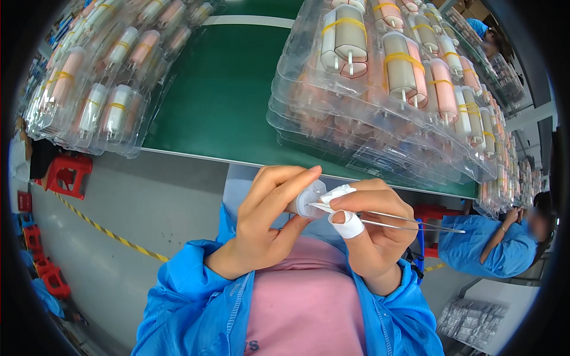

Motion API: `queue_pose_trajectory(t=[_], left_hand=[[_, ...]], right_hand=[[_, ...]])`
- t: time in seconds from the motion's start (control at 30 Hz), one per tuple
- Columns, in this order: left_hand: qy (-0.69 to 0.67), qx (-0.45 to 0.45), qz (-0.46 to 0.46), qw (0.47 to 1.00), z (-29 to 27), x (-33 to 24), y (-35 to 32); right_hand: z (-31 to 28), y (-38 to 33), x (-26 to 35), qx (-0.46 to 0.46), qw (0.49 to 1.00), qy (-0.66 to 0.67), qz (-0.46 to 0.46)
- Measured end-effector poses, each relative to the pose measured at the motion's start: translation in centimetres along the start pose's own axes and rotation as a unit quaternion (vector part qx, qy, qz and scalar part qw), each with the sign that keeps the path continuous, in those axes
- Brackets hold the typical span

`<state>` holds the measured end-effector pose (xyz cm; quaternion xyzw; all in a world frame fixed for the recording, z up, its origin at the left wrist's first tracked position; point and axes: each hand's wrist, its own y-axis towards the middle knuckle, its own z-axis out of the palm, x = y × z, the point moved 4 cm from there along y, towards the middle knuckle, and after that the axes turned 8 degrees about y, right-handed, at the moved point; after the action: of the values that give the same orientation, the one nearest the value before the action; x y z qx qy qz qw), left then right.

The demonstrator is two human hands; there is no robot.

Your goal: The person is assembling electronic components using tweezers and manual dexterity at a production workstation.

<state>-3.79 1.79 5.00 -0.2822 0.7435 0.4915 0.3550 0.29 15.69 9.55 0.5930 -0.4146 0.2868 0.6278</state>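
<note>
Between the fingers and thumb of my left hand [267, 216] is a small translucent plastic cylinder [311, 199], its round end facing my right hand. My right hand [383, 228] is closed around metal tweezers [409, 223]; their long legs stick out to the right. The tweezer tips reach the cylinder's end face, though whether they grip anything there is too small to tell. White wrapping [347, 225] covers part of the right thumb, and more white material sits at the index finger. Both hands are in front of my chest, just off the table's near edge.
Beyond my hands stretches a green table [219, 89]. Stacked clear plastic trays [332, 127] rise at the right, holding grey, pink and white cylinders in yellow bands. Similar trays [89, 113] stand at the left. A co-worker in blue [493, 243] is at the far right; a red stool [68, 175] stands left.
</note>
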Motion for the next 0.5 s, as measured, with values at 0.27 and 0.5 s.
queue_pose_trajectory(t=[0.27,0.5], left_hand=[[0.015,-0.008,-0.001,1.000,-0.05,-0.22,-0.03],[0.071,-0.021,0.056,0.996,-0.21,-0.64,0.20]], right_hand=[[0.18,0.08,-0.06,0.008,1.000,-0.016,-0.002],[0.29,0.29,0.38,0.018,0.998,-0.057,-0.030]])
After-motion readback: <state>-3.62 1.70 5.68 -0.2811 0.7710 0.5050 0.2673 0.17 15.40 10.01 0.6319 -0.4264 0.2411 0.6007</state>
